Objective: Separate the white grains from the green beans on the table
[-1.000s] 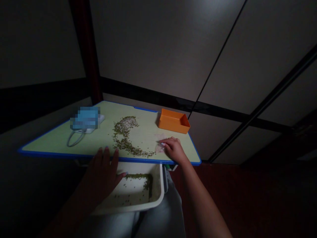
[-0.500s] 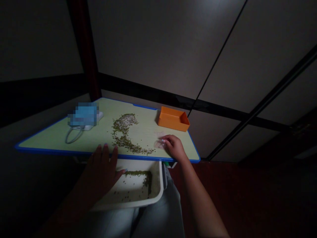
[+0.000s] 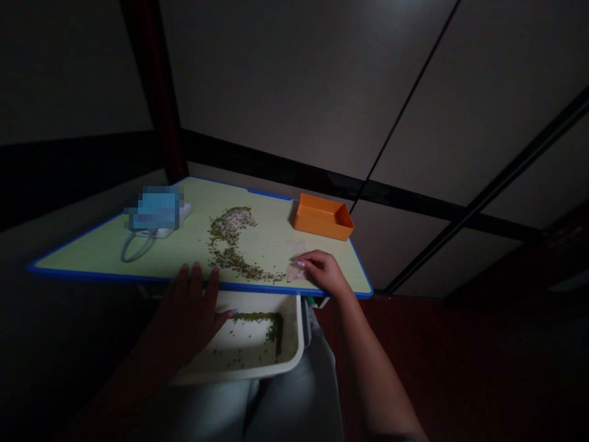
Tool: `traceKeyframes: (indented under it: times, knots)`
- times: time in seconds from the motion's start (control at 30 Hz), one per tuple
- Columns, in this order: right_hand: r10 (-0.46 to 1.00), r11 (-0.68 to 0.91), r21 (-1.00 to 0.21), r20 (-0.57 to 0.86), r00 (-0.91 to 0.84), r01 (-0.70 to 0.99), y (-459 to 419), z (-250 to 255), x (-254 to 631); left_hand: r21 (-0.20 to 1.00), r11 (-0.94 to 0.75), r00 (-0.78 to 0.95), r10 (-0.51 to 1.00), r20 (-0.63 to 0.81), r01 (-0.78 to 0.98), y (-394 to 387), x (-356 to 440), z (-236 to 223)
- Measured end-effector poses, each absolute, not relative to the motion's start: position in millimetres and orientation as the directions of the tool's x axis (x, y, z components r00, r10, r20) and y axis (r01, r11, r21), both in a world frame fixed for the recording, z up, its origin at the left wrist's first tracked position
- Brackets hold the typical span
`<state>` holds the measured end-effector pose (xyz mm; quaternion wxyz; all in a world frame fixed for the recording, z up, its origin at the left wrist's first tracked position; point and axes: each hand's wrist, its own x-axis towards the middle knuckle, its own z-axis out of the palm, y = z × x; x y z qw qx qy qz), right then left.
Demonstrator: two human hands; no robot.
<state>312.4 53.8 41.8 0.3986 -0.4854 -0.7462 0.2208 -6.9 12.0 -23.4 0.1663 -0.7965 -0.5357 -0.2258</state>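
Observation:
My left hand (image 3: 191,316) is open, its fingers spread with their tips at the table's near edge and its thumb pointing over the white bin (image 3: 297,356). My right hand (image 3: 324,270) is closed in a pinch low over the right side of the table (image 3: 271,230). Whatever its fingertips hold is too small to make out. Under and beside them lies a faint pinkish, see-through patch (image 3: 296,270), perhaps thin film. To the left, small green beans or grains (image 3: 234,261) form a curved band, with a paler cluster (image 3: 237,218) at its far end.
An orange open box (image 3: 322,224) stands at the table's far right. At the left sits a blurred blue item (image 3: 159,205) on a white base, with a looped grey cable (image 3: 133,248). More green grains (image 3: 257,317) lie inside the bin, above my lap. A panelled wall rises behind.
My right fingertips have shifted slightly left over the pinkish patch, closer to the grains. My left hand keeps its place at the table edge. The view has tilted a little.

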Motion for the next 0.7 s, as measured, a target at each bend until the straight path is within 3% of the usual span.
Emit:
traceKeyframes:
  times: [0.7]
  knots:
    - [0.952, 0.303, -0.829, 0.246, -0.181, 0.469, 54.5, 32.9, 314.6, -0.040, -0.358, 0.329, 0.799, 0.503, 0.933, 10.0, -6.8, -23.2]
